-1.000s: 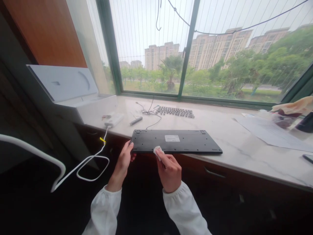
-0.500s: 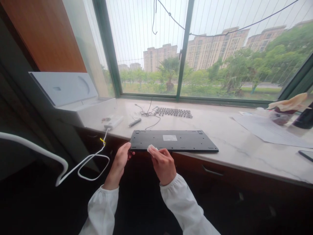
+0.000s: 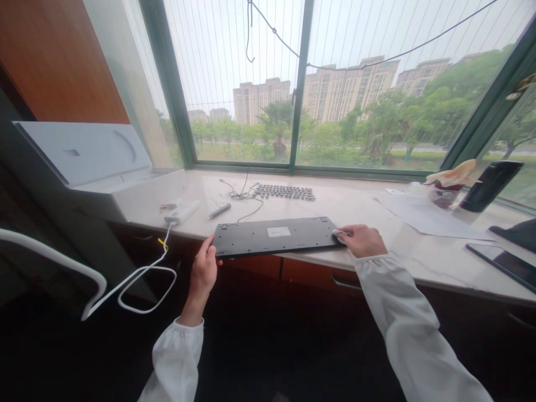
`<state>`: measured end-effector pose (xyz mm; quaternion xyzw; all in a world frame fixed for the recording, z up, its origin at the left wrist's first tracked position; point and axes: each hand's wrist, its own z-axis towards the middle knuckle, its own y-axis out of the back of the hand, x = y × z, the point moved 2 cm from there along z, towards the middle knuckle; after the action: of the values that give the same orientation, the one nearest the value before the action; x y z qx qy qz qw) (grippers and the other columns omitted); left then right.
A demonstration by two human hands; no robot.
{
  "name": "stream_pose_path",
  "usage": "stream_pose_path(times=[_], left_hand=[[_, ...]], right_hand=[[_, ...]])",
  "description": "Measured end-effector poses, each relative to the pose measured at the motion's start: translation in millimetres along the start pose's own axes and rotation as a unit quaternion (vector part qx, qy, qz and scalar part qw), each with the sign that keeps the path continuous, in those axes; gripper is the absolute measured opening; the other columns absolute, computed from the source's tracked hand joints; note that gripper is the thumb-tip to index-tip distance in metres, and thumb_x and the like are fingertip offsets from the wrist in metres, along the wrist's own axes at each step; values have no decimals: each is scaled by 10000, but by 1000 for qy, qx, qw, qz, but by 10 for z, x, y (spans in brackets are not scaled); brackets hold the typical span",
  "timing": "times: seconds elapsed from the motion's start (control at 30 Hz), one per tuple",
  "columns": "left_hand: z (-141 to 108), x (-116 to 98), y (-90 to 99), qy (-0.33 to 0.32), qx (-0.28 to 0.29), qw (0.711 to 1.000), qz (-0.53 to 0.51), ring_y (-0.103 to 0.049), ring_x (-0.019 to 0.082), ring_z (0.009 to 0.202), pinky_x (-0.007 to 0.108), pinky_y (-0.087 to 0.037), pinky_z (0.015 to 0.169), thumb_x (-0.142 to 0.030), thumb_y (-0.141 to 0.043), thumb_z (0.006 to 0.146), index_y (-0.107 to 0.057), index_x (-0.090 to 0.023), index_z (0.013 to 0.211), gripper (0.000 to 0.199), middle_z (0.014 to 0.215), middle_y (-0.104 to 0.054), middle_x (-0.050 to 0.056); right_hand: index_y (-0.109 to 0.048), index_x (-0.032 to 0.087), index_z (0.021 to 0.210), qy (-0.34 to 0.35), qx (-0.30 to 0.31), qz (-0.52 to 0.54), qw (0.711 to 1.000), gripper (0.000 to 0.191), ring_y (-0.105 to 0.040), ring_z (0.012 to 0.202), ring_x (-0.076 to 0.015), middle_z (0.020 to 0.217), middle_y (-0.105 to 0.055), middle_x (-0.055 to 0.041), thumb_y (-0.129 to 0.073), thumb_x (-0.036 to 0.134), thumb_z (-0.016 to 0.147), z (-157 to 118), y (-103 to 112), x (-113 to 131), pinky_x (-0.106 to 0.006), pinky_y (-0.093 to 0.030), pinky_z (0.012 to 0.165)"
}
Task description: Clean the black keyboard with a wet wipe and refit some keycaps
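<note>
A black keyboard (image 3: 251, 240) lies bottom side up at the front edge of the counter, with a pale label on its underside. My left hand (image 3: 205, 267) grips its near left corner, thumb on top and fingers beneath. At the keyboard's right end, my right hand (image 3: 363, 240) pinches a crumpled white wipe (image 3: 340, 235) against the surface. Behind the keyboard, loose keycaps (image 3: 285, 192) lie in rows. A thin cable (image 3: 243, 194) is bunched beside them, and a dark pen-like tool (image 3: 220, 210) rests to their left.
An open white box (image 3: 146, 187) stands at the left by a white power strip (image 3: 183, 212), whose cord hangs off the counter. To the right lie paper sheets (image 3: 431, 215), a phone (image 3: 502, 264) and a dark bottle (image 3: 491, 186). The window (image 3: 243, 134) closes off the back.
My right hand has swept the wipe from the keyboard's near left part to its right end. My left hand keeps its corner grip. The view has turned somewhat right.
</note>
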<state>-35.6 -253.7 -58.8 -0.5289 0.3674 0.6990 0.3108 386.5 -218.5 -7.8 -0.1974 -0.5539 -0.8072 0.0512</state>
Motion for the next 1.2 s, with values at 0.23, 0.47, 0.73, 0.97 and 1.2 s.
stream_pose_path(times=[0.23, 0.47, 0.73, 0.97, 1.2], left_hand=[[-3, -18, 13, 1, 15, 998, 58, -657, 175, 713, 300, -506, 717, -410, -505, 894, -600, -278, 1302, 439, 1191, -678, 83], [-130, -129, -7, -47, 3, 993, 106, -562, 319, 1206, 389, -426, 990, -571, -790, 614, -554, -283, 1341, 816, 1299, -620, 114], [-157, -142, -14, -79, 7, 986, 148, -617, 356, 1118, 386, -481, 888, -593, -825, 537, -614, -297, 1289, 836, 1229, -661, 129], [-184, -149, -11, -54, -10, 987, 153, -648, 380, 1019, 370, -481, 760, -589, -840, 502, -624, -301, 1278, 856, 1145, -697, 146], [-189, -188, -13, -34, -6, 985, 167, -657, 397, 948, 419, -462, 771, -642, -811, 501, -620, -313, 1286, 873, 1048, -726, 146]], right_hand=[[-775, 198, 1015, 11, 6, 14, 1000, 297, -660, 956, -247, 976, -747, -91, -611, 316, 797, 609, -180, 164, -311, -480, 849], [-763, 206, 1043, 33, 27, 62, 997, 309, -663, 922, -187, 1007, -745, -56, -600, 304, 799, 811, -402, 164, -243, -476, 829], [-761, 238, 1047, 4, 37, 68, 997, 314, -665, 929, -181, 1034, -741, -29, -610, 331, 788, 831, -382, 61, -230, -474, 818], [-784, 272, 969, 6, 24, 27, 999, 276, -669, 859, -219, 921, -755, -30, -600, 352, 779, 466, -204, -53, -278, -480, 762], [-776, 283, 966, 5, -1, -16, 1000, 275, -681, 839, -244, 917, -756, -37, -569, 363, 804, -46, -16, -183, -313, -482, 727]])
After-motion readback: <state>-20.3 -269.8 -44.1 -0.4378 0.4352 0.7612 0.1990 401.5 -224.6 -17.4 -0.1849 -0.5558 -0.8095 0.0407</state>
